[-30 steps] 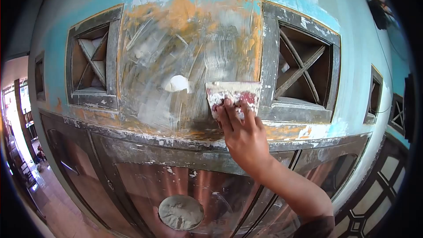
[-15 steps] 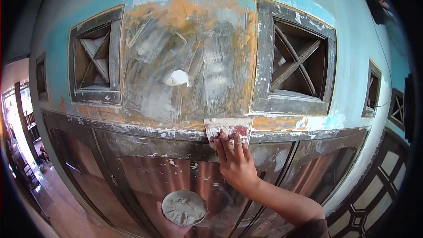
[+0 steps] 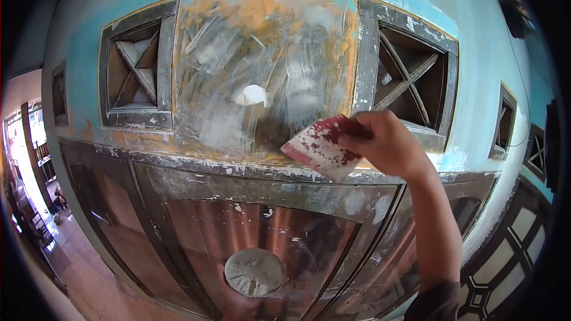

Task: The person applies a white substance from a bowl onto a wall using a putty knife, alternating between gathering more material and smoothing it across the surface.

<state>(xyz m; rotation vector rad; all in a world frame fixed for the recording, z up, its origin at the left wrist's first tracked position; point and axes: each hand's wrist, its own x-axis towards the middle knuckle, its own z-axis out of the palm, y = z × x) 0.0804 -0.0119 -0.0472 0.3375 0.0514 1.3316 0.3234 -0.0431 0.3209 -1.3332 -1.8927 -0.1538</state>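
A red putty scraper point(image 3: 321, 150), smeared with whitish filler, is pinched in my right hand point(image 3: 380, 142). Its blade tilts down and left, overlapping the lower part of the patched wall point(image 3: 238, 65) and the ledge under it. Low in the view, my left hand point(image 3: 235, 304) supports a round bowl point(image 3: 229, 282) from beneath and the left side. Pale putty point(image 3: 256, 270) fills the bowl, its surface scooped and uneven. Grey smears, orange patches and one bright white spot point(image 3: 252, 95) mark the wall.
Wooden vents with crossed slats flank the patch, a left vent point(image 3: 135, 71) and a right vent point(image 3: 410, 77). Below runs a dark wooden frame point(image 3: 178, 181) with reflective panes. A doorway point(image 3: 27, 148) opens at far left; a patterned dark door point(image 3: 505, 255) stands at right.
My right hand has lifted the scraper off the ledge and turned it, moving up and right. The bowl in my left hand sits slightly further right in view.
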